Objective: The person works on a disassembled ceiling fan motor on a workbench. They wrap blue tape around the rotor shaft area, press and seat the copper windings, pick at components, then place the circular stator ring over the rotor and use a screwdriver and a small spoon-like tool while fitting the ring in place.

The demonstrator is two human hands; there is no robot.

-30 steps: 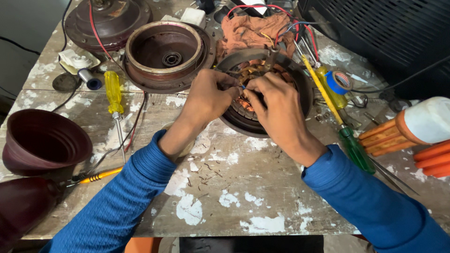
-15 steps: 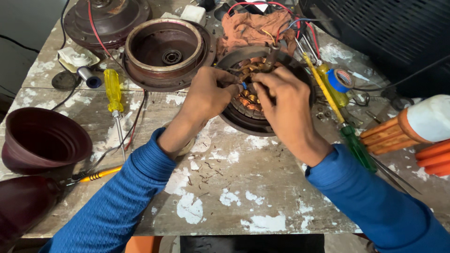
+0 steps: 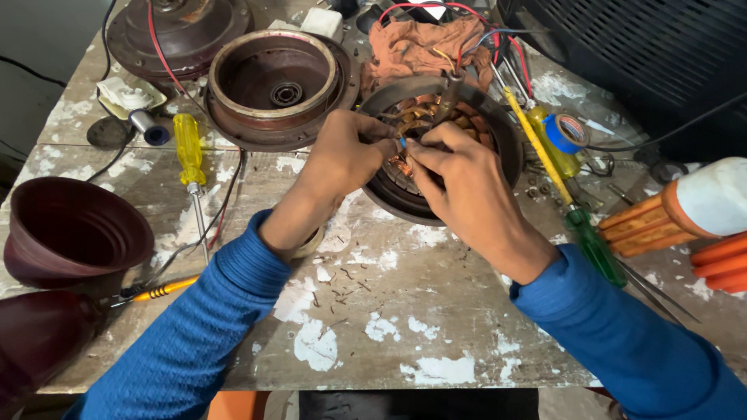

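— Comparing this with a second ago, what has moved?

— Both hands have closed in. The left hand [image 3: 346, 159] and the right hand [image 3: 459, 190] were spread a little over the round dark metal motor stator with copper windings [image 3: 467, 128]; now their fingertips meet at one spot on its near left side, pinched together on a small blue-tipped bit of wire or sleeve [image 3: 401, 144]. What exactly that bit is, I cannot tell.

— So each hand is clamped on it?

— The thumb and forefinger of each hand are pressed on that same small piece, the other fingers curled. I judge the work has gone from feeling along the coils to fine handling of one lead.

— And where does the stator sit?

— Toward the far edge of the paint-flecked wooden table [image 3: 436, 311], just right of the brown round metal motor housing [image 3: 272, 85] and in front of the crumpled orange rag [image 3: 424, 47].

— Anything else shifted?

— No. The yellow-handled screwdriver [image 3: 189, 148] lies toward the left edge, the green-handled screwdriver [image 3: 595, 245] toward the right, both untouched.
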